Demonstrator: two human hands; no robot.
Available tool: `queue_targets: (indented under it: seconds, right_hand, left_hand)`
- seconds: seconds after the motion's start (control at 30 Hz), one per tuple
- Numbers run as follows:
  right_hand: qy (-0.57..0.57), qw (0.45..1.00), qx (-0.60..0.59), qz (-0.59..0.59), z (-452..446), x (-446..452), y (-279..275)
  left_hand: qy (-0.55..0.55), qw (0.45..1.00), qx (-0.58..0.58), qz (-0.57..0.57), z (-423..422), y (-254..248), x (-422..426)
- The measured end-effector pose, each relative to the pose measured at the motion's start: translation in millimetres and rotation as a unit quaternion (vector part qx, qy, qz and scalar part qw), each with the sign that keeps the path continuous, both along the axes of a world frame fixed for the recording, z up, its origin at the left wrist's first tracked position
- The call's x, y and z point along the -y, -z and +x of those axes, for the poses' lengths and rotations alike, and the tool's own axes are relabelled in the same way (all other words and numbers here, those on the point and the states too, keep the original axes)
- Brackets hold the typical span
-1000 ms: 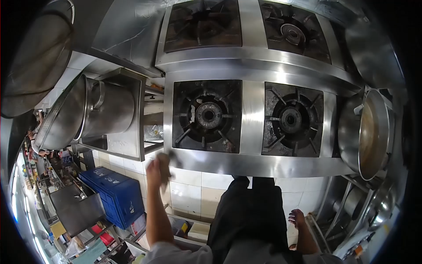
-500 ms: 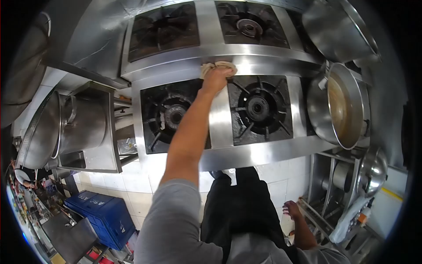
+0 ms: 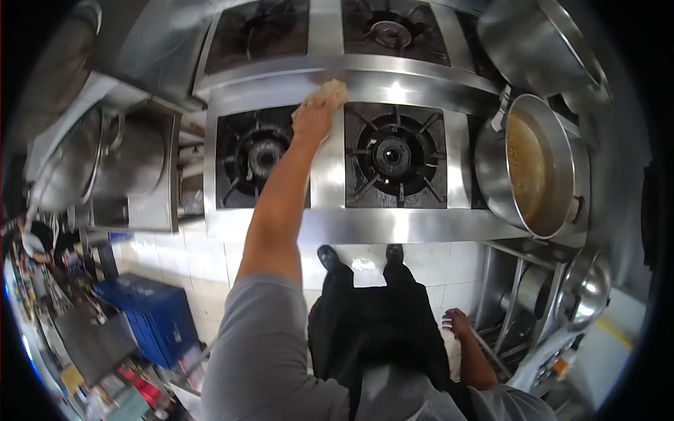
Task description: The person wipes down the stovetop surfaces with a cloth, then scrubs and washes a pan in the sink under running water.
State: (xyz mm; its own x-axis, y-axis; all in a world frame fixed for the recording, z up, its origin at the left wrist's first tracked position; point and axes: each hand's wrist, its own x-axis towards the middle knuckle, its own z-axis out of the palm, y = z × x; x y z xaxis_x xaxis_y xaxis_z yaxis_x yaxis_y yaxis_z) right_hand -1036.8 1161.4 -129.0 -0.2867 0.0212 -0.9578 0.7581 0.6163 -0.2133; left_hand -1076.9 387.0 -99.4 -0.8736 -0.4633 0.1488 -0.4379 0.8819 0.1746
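The cloth (image 3: 335, 91) is now lying at the back edge of the stove's front surface (image 3: 328, 175), just behind the strip between the left front burner (image 3: 265, 156) and the right front burner (image 3: 394, 153). The left hand (image 3: 314, 118) is gripping it in a bunch and appears to be pressing it against the steel. The position is shifting slightly leftward along that edge: half a second ago the hand was sitting over the strip itself, and it is now overlapping the back right corner of the left front burner's plate. The cloth is therefore bearing on a neighbouring stretch of steel, consistent with a wiping stroke. One second ago cloth and hand were off the surface, near its front left corner.

The left fingers are closing around the cloth; their tips are not visible, so their spacing cannot be confirmed. The right hand (image 3: 457, 323) is hanging well apart from the front edge, its fingers loosely bent and slightly apart, holding nothing visible. Both shoes (image 3: 328, 257) are now showing below the front edge. The large pan (image 3: 495, 179) is standing beyond the surface's right edge, with brown matter inside.
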Motion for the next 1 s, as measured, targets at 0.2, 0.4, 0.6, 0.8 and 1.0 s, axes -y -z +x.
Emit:
queue_targets:
  seconds: [0.2, 0.4, 0.6, 0.8, 1.0]
  right_hand:
    - [-0.188, 0.98, -0.03, -0.067, -107.3, -23.2, 3.3]
    - [-0.35, 0.933, 0.055, -0.068, -175.5, 101.7, 40.1]
    - [-0.546, 0.814, 0.056, -0.192, -160.6, 249.8, 40.3]
    - [-0.675, 0.625, 0.215, -0.328, 25.2, 405.2, -69.9]
    - [-0.799, 0.459, 0.186, -0.342, 289.1, 440.5, -170.8]
  left_hand:
    - [-0.249, 0.962, -0.115, -0.008, 138.1, 82.7, -268.0]
    - [-0.641, 0.757, -0.098, 0.083, 438.3, 34.3, -326.5]
    - [-0.759, 0.529, -0.325, 0.195, 584.3, -145.8, -460.8]
    - [-0.719, 0.282, -0.619, 0.143, 597.8, -134.8, -628.1]
    - [-0.528, 0.133, -0.806, 0.232, 564.0, -78.5, -611.4]
